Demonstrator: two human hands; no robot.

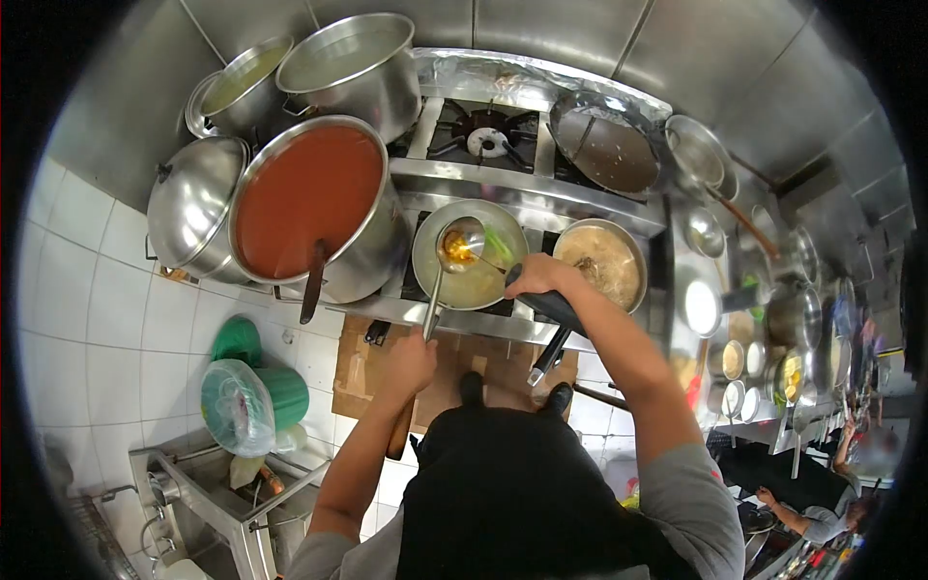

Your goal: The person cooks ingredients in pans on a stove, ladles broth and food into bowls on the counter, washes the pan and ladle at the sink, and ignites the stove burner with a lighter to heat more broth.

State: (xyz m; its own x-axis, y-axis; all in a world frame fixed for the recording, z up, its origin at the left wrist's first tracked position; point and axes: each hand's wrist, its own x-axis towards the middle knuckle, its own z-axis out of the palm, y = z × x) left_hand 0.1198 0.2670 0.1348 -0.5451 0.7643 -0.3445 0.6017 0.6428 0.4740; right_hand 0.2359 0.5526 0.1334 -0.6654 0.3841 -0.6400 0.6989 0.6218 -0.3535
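My left hand (412, 362) is closed round the handle of a metal ladle (461, 238), whose bowl hangs over a pan (425, 263) of pale broth on the front burner. Orange-yellow bits lie in the ladle, and green stalks show in the pan beside it. My right hand (542, 277) is closed near the pan's right rim, holding a thin metal utensil (495, 265) that points towards the ladle. A black pan handle runs below this hand. To the right, a second pan (604, 266) holds brown, bubbling liquid.
A large pot (311, 203) of red sauce, with a handle sticking out, stands at the left near a lidded pot (196, 201). Behind are an unlit burner (486, 141) and a dark wok (607, 145). A green bin (280, 398) is lower left. Another person (822, 517) works far right.
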